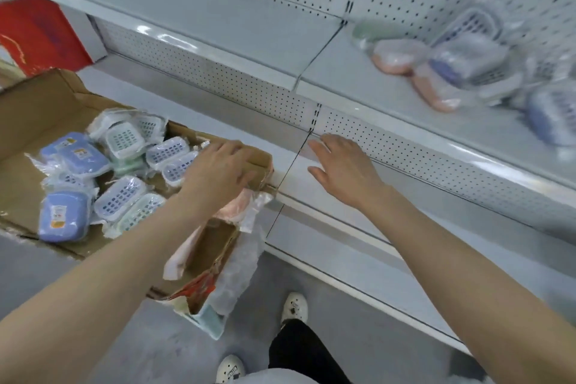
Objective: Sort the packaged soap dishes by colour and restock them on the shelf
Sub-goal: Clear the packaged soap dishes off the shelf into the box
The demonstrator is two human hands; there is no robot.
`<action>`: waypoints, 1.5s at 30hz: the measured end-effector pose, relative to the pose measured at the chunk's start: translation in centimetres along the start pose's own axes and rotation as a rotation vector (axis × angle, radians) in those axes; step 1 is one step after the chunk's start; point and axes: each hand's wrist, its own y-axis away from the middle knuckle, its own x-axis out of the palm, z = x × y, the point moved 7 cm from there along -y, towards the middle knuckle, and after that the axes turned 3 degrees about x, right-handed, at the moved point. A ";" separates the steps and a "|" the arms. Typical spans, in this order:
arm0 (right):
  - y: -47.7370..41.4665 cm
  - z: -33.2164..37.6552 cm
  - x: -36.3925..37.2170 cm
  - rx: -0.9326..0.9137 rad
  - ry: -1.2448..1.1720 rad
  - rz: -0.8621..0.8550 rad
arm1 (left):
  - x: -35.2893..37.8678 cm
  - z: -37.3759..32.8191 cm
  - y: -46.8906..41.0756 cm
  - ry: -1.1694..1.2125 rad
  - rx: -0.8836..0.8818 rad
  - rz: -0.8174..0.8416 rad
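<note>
Few plastic-wrapped soap dishes (396, 57) on white metal shelf (339, 81), colours mixed; most in brown cardboard box (37, 112). Right hand (343, 165) spread, empty; left hand (218, 170) relaxed on box flap.

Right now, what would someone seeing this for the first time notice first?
The open cardboard box at left, crammed with plastic-wrapped soap dishes in blue, green and white, with the left hand at its right edge. Next, the heap of pink and blue packs on the upper shelf at right, and the right hand spread open above the lower shelf.
</note>
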 end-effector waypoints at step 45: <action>7.9 -47.2 -14.7 0.799 -0.095 -0.301 | -4.6 -27.8 -34.0 0.174 0.051 -0.316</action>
